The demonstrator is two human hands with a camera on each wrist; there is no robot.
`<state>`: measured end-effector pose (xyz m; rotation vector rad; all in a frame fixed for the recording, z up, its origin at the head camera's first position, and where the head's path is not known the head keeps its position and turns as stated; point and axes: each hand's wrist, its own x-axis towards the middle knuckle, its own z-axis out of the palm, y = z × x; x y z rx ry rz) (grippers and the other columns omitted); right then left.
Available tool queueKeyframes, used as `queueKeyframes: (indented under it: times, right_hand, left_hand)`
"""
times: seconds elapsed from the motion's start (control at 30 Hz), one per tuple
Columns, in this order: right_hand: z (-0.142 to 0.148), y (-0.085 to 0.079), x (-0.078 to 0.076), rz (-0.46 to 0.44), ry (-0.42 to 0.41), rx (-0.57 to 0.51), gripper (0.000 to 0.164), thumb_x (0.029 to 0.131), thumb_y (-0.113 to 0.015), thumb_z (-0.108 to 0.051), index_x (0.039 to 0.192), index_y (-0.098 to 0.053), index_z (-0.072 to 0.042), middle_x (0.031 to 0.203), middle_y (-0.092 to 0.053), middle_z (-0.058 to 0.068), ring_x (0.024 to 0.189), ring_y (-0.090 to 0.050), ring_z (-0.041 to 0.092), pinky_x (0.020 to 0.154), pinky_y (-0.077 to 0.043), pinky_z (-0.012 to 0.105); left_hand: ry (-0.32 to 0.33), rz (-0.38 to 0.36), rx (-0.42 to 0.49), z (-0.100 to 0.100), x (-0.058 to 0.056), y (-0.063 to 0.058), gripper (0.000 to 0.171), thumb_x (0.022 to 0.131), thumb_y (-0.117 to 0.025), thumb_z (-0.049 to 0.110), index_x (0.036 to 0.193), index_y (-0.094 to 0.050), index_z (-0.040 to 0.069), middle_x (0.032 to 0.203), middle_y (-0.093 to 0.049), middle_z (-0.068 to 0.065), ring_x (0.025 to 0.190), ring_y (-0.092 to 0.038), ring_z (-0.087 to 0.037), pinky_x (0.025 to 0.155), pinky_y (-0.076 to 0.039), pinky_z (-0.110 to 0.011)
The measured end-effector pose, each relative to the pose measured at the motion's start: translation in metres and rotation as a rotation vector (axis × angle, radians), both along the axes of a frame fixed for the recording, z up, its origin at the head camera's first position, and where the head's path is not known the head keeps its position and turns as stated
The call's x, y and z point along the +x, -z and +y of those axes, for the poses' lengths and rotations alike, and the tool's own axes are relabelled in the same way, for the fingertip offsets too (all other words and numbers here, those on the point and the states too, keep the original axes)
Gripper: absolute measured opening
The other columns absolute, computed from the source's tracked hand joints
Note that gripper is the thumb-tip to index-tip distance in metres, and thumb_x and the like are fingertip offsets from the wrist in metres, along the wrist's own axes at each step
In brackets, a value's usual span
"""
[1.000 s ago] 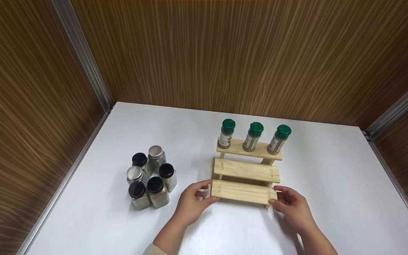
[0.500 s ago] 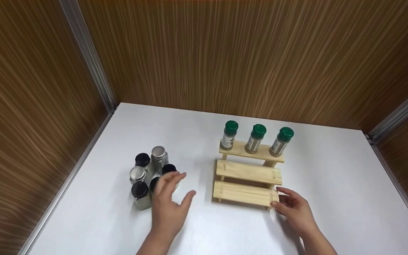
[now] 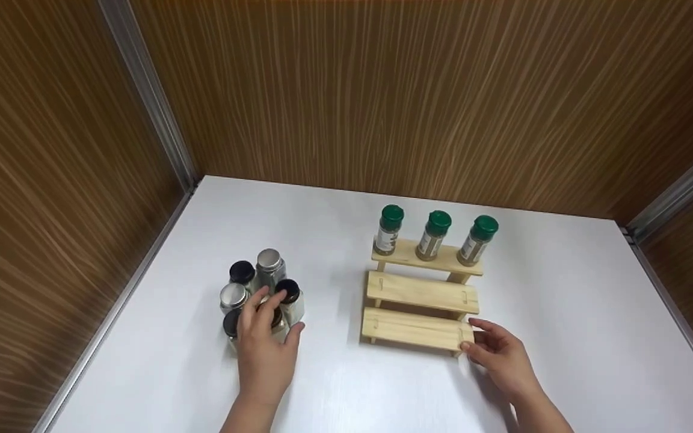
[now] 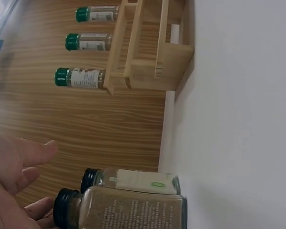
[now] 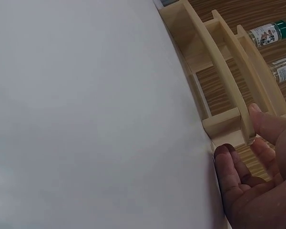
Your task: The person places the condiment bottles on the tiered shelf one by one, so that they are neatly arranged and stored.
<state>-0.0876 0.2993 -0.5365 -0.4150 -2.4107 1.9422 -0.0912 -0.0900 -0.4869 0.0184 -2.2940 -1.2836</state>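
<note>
My left hand (image 3: 264, 361) hovers over the cluster of square glass jars, fingers loosely spread and holding nothing. In the left wrist view its fingertips are right by the black lid of a jar of brownish powder (image 4: 133, 210); another black-lidded jar (image 4: 148, 182) stands just behind. From the head view the hand covers much of the two front jars. At the three-step wooden spice rack (image 3: 415, 329), my right hand (image 3: 501, 359) holds the right end of the lowest step, thumb at its front edge. The right wrist view shows fingers beside the rack's end leg (image 5: 222, 121).
Three green-capped spice bottles (image 3: 429, 237) stand on the rack's top step. Two jars in the cluster have silver lids, such as the rear jar (image 3: 270, 264). Wood-grain panels (image 3: 382, 96) bound the white table (image 3: 346, 391) at the back and sides.
My left hand has let go of the rack's left end and moved left over the jars, its fingers lowering toward the lids. The right hand has stayed at the rack's right end.
</note>
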Motion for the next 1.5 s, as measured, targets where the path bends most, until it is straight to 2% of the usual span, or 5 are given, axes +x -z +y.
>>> queueKeyframes:
  times: [0.33,0.6,0.9,1.13,1.5]
  right_hand:
    - [0.001,0.002,0.0,-0.019,0.009,-0.004,0.056,0.091,-0.076,0.011,0.144,-0.057,0.008,0.115,-0.071,0.022,0.09,-0.072,0.014,0.075,-0.06,0.026]
    - [0.001,0.001,0.002,-0.017,-0.004,-0.006,0.055,0.093,-0.075,0.009,0.144,-0.057,0.007,0.118,-0.069,0.022,0.092,-0.071,0.014,0.076,-0.06,0.026]
    - [0.001,0.001,0.002,-0.008,0.0,-0.013,0.055,0.092,-0.075,0.01,0.145,-0.056,0.008,0.118,-0.069,0.022,0.091,-0.071,0.012,0.076,-0.06,0.025]
    - [0.002,0.003,0.001,-0.009,0.012,-0.024,0.056,0.092,-0.075,0.012,0.144,-0.056,0.009,0.113,-0.07,0.02,0.089,-0.071,0.013,0.074,-0.06,0.025]
    - [0.001,0.002,0.001,0.002,0.0,-0.02,0.054,0.091,-0.075,0.011,0.143,-0.057,0.009,0.114,-0.069,0.021,0.089,-0.071,0.013,0.074,-0.06,0.026]
  left_hand:
    - [-0.001,0.025,-0.073,0.004,0.002,0.005,0.067,0.07,-0.095,-0.002,0.131,-0.069,0.007,0.142,-0.055,-0.017,0.129,-0.053,-0.043,0.104,-0.04,-0.06]
    - [-0.005,0.065,0.102,0.009,0.005,0.019,0.086,0.059,-0.095,-0.014,0.136,-0.062,0.003,0.146,-0.049,-0.02,0.139,-0.042,-0.044,0.111,-0.035,-0.06]
    - [0.033,-0.082,0.138,0.013,0.008,0.035,0.102,0.067,-0.09,-0.016,0.156,-0.047,0.009,0.162,-0.037,-0.024,0.15,-0.035,-0.046,0.117,-0.035,-0.062]
    - [0.047,-0.102,0.168,0.014,0.008,0.037,0.101,0.069,-0.086,-0.019,0.157,-0.043,0.006,0.161,-0.038,-0.023,0.151,-0.032,-0.043,0.122,-0.029,-0.058]
    - [0.047,-0.151,0.252,0.017,0.01,0.041,0.099,0.064,-0.094,-0.011,0.15,-0.047,0.0,0.138,-0.063,-0.017,0.119,-0.061,-0.035,0.106,-0.045,-0.055]
